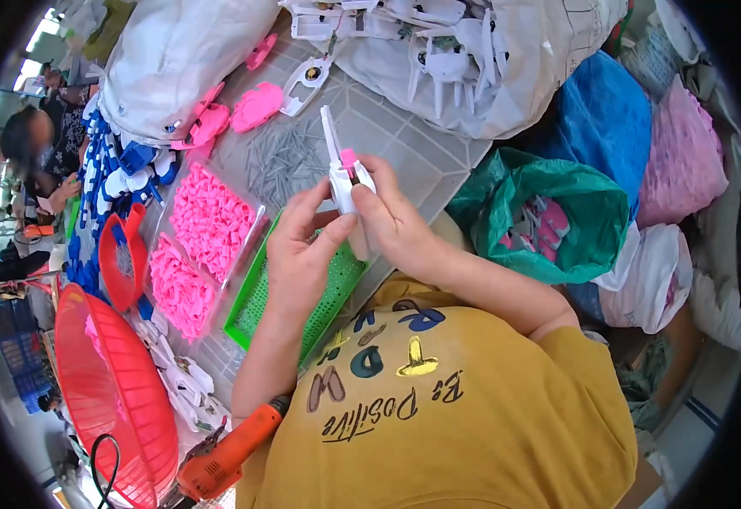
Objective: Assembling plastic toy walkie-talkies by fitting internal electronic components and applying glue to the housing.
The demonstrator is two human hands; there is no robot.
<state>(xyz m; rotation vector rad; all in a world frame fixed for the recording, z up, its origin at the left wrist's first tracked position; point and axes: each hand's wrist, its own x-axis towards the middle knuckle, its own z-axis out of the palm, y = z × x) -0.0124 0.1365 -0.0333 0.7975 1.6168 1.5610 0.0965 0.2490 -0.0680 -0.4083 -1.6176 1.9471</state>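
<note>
At the centre of the frame, fingers of the left hand (303,246) and right hand (392,220) cover the lower part of a white plastic piece (340,188), hiding its full outline. The left forearm (273,356) blocks part of the green basket (335,293). At the top, the upper edge cuts off a white sack (188,59) and some white parts (447,64); at lower left, the bottom edge trims a big red basket (116,382). Far left, a co-worker's (65,127) face is blurred, and whatever their hand (67,188) holds is too small to make out.
</note>
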